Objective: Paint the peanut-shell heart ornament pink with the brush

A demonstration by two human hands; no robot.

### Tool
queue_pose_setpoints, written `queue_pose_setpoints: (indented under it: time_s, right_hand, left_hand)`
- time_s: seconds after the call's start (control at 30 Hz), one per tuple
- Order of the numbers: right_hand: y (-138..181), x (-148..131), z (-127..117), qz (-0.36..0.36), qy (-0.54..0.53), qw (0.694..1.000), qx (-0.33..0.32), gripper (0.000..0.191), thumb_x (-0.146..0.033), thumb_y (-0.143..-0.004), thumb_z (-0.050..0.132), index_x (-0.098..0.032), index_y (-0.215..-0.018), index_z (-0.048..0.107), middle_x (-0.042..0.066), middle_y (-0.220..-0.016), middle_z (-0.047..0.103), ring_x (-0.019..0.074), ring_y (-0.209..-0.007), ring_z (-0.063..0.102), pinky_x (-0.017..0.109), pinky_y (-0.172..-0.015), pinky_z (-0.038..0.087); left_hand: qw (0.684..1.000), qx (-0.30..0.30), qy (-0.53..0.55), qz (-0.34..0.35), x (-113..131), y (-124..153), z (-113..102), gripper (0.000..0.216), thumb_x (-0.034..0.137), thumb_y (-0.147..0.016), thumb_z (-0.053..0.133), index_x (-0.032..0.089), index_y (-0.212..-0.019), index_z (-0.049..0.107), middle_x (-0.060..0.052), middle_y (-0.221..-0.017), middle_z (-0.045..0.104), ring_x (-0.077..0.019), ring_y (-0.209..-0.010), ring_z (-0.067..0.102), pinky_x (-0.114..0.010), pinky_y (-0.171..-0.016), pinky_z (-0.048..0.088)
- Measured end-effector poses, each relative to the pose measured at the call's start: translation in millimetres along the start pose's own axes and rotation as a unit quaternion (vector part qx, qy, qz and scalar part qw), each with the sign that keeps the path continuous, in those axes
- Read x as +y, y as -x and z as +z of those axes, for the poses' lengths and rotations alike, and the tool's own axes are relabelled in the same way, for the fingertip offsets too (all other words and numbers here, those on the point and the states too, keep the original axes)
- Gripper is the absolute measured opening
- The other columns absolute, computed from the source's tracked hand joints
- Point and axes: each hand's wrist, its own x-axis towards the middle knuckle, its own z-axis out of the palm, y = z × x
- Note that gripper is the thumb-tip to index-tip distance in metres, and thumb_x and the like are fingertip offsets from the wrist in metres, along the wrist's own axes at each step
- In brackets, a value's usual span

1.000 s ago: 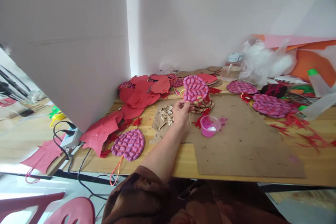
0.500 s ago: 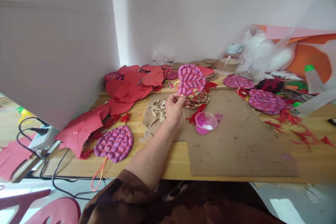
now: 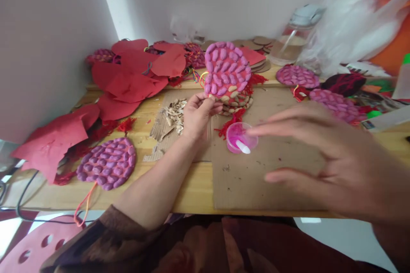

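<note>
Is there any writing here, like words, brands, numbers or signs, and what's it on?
None can be read.
Pale container lying at the right: a small dark label at its end, too small to read.
White packet by the plastic bag: dark marks, too blurred to read.
Cardboard sheet: dark specks and scratches, no clear letters.
Decorated piece in the left hand: no lettering visible.
</note>
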Motion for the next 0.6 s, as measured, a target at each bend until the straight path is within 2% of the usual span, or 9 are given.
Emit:
queue_pose_setpoints:
  time_s: [0.07, 0.1, 0.23, 0.3, 0.6]
  right_hand:
    - [-2.7, 2.3, 12.1, -0.030, 0.016, 0.999, -0.039, 0.053, -0.053, -0.085, 0.074, -0.030, -0.132, 0.064, 0.005, -0.116, 0.068, 0.0256, -0.109, 0.061, 0.043, -0.093, 0.050]
    - [-3.7, 4.2, 18.8, -0.042, 0.025, 0.998, -0.038, 0.050, -0.052, -0.087, 0.073, -0.029, -0.130, 0.064, 0.005, -0.111, 0.068, 0.0255, -0.106, 0.060, 0.043, -0.091, 0.049]
    - [-8.2, 14.1, 37.5, -0.054, -0.005, 0.998, -0.022, 0.020, -0.032, -0.095, 0.067, -0.027, -0.114, 0.070, 0.001, -0.095, 0.070, 0.0196, -0.097, 0.059, 0.037, -0.090, 0.046]
    - [-10.2, 18.8, 41.4, -0.051, -0.020, 0.998, -0.011, 0.012, -0.027, -0.095, 0.066, -0.026, -0.106, 0.071, 0.000, -0.090, 0.070, 0.0192, -0.095, 0.058, 0.037, -0.091, 0.046]
    - [-12.9, 32.2, 45.5, -0.026, 0.012, 1.000, 0.008, 0.007, -0.026, -0.096, 0.064, -0.025, -0.102, 0.066, 0.000, -0.091, 0.071, 0.0223, -0.100, 0.058, 0.038, -0.094, 0.043]
  left_hand:
    - [1.000, -0.004, -0.008, -0.010, 0.3, 2.7, 1.6, 0.028, 0.028, -0.071, 0.087, 0.018, -0.080, 0.063, 0.000, -0.071, 0.071, -0.0120, -0.064, 0.070, -0.023, -0.066, 0.059]
    - [1.000, -0.006, -0.013, -0.013, 0.5, 3.8, 2.2, 0.028, 0.029, -0.072, 0.087, 0.018, -0.080, 0.062, 0.000, -0.071, 0.071, -0.0121, -0.064, 0.070, -0.023, -0.067, 0.060]
    - [1.000, -0.010, -0.021, -0.018, 0.4, 7.1, 4.1, 0.025, 0.027, -0.075, 0.085, 0.018, -0.081, 0.063, 0.000, -0.073, 0.071, -0.0121, -0.065, 0.070, -0.024, -0.067, 0.060]
    - [0.999, -0.009, -0.023, -0.022, 0.0, 8.5, 5.2, 0.023, 0.026, -0.077, 0.084, 0.018, -0.081, 0.063, 0.000, -0.072, 0.070, -0.0124, -0.066, 0.070, -0.024, -0.067, 0.060]
    - [0.998, -0.009, -0.038, -0.058, 0.4, 16.2, 9.9, 0.020, 0.023, -0.080, 0.083, 0.018, -0.083, 0.064, -0.001, -0.076, 0.070, -0.0145, -0.067, 0.071, -0.027, -0.067, 0.060]
